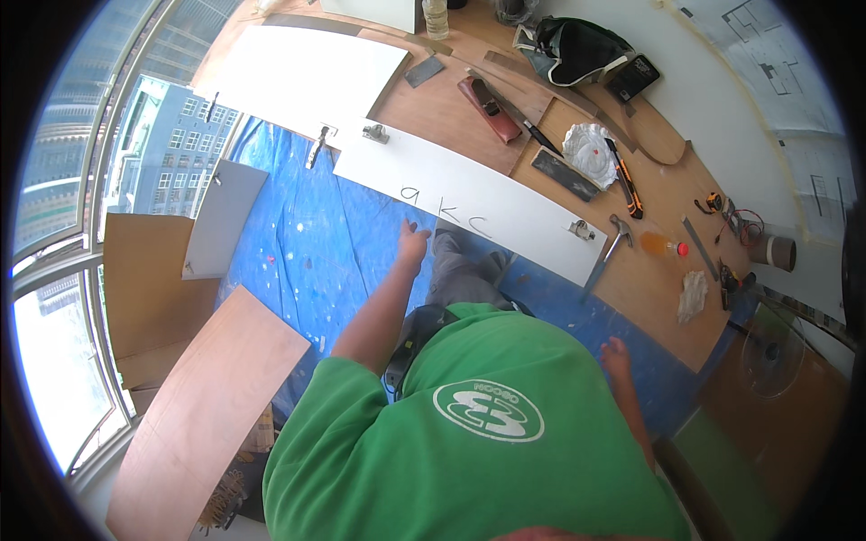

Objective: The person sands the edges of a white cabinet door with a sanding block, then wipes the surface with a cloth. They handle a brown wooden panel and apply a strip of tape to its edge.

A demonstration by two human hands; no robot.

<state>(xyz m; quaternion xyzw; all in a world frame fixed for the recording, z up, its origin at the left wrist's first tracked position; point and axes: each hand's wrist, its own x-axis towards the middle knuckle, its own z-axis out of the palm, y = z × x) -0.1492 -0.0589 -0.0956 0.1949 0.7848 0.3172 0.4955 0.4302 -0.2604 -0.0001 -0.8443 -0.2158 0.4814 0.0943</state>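
1. The big brown surface holds boards and tools.
2. A white panel lies at its far left side. A metal hinge sticks out at its near corner, so that part looks done.
3. The long white board lies along the surface's near edge, in front of the person. It already has two hinges and dark handwritten marks. It lies flat and does not look joined to the panel. I cannot tell if the hinges are tight, or how much work is left.
4. A hammer rests just beside the board's right end, with no hand on it.
5. The left grip is near the board's front edge, one finger poking out. I cannot tell if it touches the board or has something tiny.
6. The right grip is near the surface's edge, fingers loosely bent. It seems to hold nothing.
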